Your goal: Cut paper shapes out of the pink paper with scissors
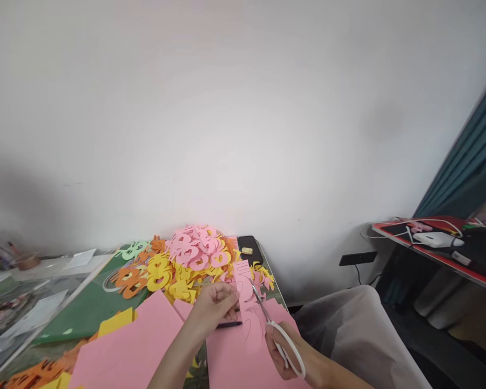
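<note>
Pinching the pink strip [245,292] at six o'clock with my left hand [215,309], I hold the scissors [264,310] in my right hand [271,343]; if it slips, a snip could veer.

Matt paper strip [246,294], metal scissor blades [263,308]

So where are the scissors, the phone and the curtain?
Scissors [265,313]: head view, on the metal blades near the white handle.
Phone [257,254]: head view, on its dark face.
Curtain [465,159]: head view, on the middle folds.
</note>
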The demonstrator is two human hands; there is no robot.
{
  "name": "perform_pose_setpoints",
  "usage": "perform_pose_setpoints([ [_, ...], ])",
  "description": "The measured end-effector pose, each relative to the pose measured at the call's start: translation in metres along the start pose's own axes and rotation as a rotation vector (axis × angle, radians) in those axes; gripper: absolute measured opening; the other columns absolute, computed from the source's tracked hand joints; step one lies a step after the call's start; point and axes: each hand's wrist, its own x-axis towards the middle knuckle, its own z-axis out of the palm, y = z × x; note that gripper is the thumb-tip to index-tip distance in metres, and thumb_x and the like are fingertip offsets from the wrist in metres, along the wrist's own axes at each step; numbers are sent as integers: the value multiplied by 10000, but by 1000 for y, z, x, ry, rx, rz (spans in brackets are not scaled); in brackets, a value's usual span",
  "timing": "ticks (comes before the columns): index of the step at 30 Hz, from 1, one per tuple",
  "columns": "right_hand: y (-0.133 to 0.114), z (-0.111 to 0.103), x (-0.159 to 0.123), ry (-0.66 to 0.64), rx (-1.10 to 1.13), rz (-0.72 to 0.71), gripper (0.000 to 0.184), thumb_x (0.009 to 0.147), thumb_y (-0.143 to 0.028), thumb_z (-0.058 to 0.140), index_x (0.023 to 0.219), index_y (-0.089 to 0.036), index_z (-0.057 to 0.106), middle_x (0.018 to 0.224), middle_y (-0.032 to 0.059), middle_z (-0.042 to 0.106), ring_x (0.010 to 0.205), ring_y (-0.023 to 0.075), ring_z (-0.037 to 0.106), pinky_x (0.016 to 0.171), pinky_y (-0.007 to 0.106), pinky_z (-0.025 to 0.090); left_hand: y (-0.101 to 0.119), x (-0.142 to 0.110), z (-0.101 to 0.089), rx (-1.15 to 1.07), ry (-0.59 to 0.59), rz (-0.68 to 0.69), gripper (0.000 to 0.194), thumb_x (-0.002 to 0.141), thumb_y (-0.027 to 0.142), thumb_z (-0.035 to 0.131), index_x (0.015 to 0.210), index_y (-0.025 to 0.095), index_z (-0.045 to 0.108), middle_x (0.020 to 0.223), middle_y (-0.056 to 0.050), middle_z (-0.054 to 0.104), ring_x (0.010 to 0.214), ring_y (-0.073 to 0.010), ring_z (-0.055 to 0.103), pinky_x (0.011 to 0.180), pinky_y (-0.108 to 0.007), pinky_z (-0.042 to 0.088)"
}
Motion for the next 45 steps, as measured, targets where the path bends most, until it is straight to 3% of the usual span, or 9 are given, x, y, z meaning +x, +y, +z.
perform_pose_setpoints([
  [15, 1, 3, 4, 71, -8, 26, 529, 640, -710, 379, 530, -195, 334, 345, -113, 280, 298, 34, 251, 346, 189, 165, 6, -2, 1, -9, 96, -15, 289, 591, 427, 631, 594, 157, 527, 407, 59, 510, 384, -70, 478, 403, -173, 346],
  [21, 8, 0, 7, 10, 44, -5, 516, 679, -672, 391, 508, -188, 348, 353, -102, 302, 285, 29, 248, 325, 192, 151, 4, -1, 3, -64, 117, 6, 316, 553, 444, 658, 599, 156, 538, 407, 78, 472, 414, -70, 458, 464, -197, 399],
  [25, 11, -3, 6, -53, 52, -46, 502, 737, -621, 376, 514, -172, 380, 356, -90, 324, 297, 30, 279, 348, 195, 170, 4, -2, 5, -28, 79, 28, 316, 561, 445, 659, 573, 152, 541, 366, 95, 415, 369, -44, 385, 437, -175, 348],
  [29, 14, -4, 8, -10, 40, -24, 502, 753, -620, 348, 532, -171, 384, 346, -92, 316, 298, 32, 279, 353, 192, 171, 3, -2, 4, -32, 21, 21, 316, 558, 442, 668, 579, 152, 543, 389, 85, 442, 383, -48, 390, 434, -177, 334],
  [45, -5, 4, 3, 47, -10, 12, 554, 618, -725, 395, 467, -196, 329, 332, -96, 281, 290, 28, 229, 316, 185, 150, 8, -3, -1, -17, 74, 63, 306, 575, 441, 655, 611, 155, 553, 385, 98, 395, 339, -34, 297, 395, -178, 218],
])
